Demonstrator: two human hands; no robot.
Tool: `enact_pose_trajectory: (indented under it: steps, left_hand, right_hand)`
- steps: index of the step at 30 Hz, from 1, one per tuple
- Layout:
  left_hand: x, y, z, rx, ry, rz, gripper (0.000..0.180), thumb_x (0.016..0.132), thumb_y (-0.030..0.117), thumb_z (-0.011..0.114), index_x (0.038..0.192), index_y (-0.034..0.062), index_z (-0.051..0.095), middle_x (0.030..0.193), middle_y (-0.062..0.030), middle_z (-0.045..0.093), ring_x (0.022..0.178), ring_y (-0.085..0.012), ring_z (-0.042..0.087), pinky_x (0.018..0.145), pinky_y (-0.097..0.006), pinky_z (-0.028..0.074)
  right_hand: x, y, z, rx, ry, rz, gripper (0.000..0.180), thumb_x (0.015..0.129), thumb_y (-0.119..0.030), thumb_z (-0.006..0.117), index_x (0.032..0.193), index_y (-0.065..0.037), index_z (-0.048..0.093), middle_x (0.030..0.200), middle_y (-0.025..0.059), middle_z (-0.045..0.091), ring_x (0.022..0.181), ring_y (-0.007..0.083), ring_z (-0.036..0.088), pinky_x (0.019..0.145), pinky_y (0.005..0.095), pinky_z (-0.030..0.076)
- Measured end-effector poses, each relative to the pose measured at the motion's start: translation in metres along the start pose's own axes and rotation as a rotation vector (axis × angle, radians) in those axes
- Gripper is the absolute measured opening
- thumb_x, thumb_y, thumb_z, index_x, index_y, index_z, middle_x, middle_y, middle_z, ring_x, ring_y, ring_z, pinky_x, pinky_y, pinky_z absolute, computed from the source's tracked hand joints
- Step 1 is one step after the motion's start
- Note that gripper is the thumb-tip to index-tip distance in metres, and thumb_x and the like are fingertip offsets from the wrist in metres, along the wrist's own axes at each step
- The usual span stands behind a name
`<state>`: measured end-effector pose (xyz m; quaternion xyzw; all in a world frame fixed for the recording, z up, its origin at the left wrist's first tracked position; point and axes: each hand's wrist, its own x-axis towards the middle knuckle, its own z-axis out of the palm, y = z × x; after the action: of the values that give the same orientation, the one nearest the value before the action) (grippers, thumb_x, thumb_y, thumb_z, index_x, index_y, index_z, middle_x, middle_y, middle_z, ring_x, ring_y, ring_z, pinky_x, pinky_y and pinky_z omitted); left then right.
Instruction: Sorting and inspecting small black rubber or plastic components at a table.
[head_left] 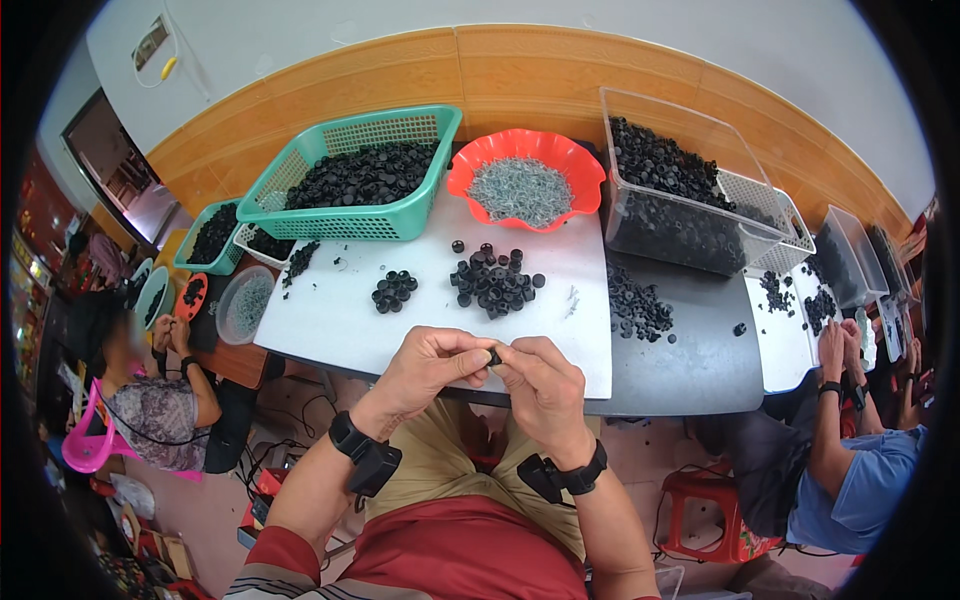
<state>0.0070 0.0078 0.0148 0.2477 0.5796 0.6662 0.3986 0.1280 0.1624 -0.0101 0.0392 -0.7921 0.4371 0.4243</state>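
Note:
My left hand (437, 362) and my right hand (541, 380) meet above the near edge of the white work board (420, 262). Between their fingertips is a small black round part (493, 357), mostly covered by the fingers. Both hands pinch it, thumbs and forefingers pressed together. Just beyond lie a large pile of black cap-like parts (495, 285) and a smaller cluster (394, 291) to its left. Further back, a red scalloped bowl (585, 196) holds many thin silvery pieces.
A green basket (350, 222) of black parts stands at the back left. Back right is a clear bin (690, 235) of black parts, with loose ones (638, 308) spilled before it on the grey table (690, 375). People work at both sides; a red stool (700, 510) stands at right.

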Motion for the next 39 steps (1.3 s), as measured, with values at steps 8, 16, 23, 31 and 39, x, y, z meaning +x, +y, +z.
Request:
enact_pose_trajectory:
  steps: [8, 16, 23, 31, 39]
  left_hand:
    - [-0.0001, 0.0000, 0.0015, -0.006, -0.013, 0.030, 0.025, 0.099, 0.011, 0.071, 0.119, -0.0029, 0.072, 0.093, -0.0049, 0.074, 0.077, -0.0071, 0.067, 0.073, -0.023, 0.059]
    - [0.0001, -0.0031, 0.0037, -0.008, -0.007, 0.053, 0.023, 0.098, 0.010, 0.072, 0.116, -0.0037, 0.073, 0.093, -0.0056, 0.074, 0.076, -0.0075, 0.067, 0.071, -0.023, 0.059]
    - [0.0007, -0.0055, 0.0057, 0.004, -0.012, 0.083, 0.023, 0.097, 0.011, 0.073, 0.115, -0.0035, 0.074, 0.091, -0.0056, 0.074, 0.076, -0.0079, 0.067, 0.070, -0.023, 0.058]
    - [-0.0013, -0.0041, 0.0070, -0.038, 0.014, 0.094, 0.021, 0.096, 0.011, 0.074, 0.112, -0.0023, 0.071, 0.093, -0.0053, 0.073, 0.078, -0.0067, 0.066, 0.071, -0.022, 0.056]
    - [-0.0016, -0.0044, 0.0029, -0.086, -0.062, 0.090, 0.027, 0.095, 0.009, 0.075, 0.116, 0.0021, 0.059, 0.100, -0.0043, 0.070, 0.084, -0.0070, 0.065, 0.075, -0.022, 0.055]
  right_hand:
    - [0.0014, -0.0036, -0.0013, 0.026, -0.006, 0.042, 0.026, 0.084, 0.009, 0.073, 0.108, 0.000, 0.071, 0.095, 0.0127, 0.068, 0.076, 0.0258, 0.070, 0.061, 0.0335, 0.057]
    - [0.0018, -0.0036, -0.0024, 0.055, -0.016, 0.079, 0.019, 0.083, 0.007, 0.075, 0.101, 0.001, 0.070, 0.093, 0.0121, 0.068, 0.075, 0.0262, 0.070, 0.062, 0.0338, 0.057]
    - [0.0033, -0.0027, -0.0018, 0.040, -0.026, 0.072, 0.020, 0.080, 0.008, 0.076, 0.097, 0.001, 0.069, 0.089, 0.0121, 0.067, 0.071, 0.0261, 0.068, 0.061, 0.0343, 0.056]
    - [0.0032, -0.0025, -0.0056, 0.189, -0.082, 0.214, 0.034, 0.081, 0.007, 0.078, 0.113, -0.002, 0.072, 0.098, 0.0092, 0.066, 0.074, 0.0157, 0.067, 0.062, 0.0284, 0.055]
    - [0.0038, -0.0027, -0.0090, 0.219, -0.149, 0.226, 0.038, 0.080, 0.001, 0.083, 0.116, -0.005, 0.075, 0.095, 0.0074, 0.064, 0.070, 0.0146, 0.064, 0.061, 0.0277, 0.053]
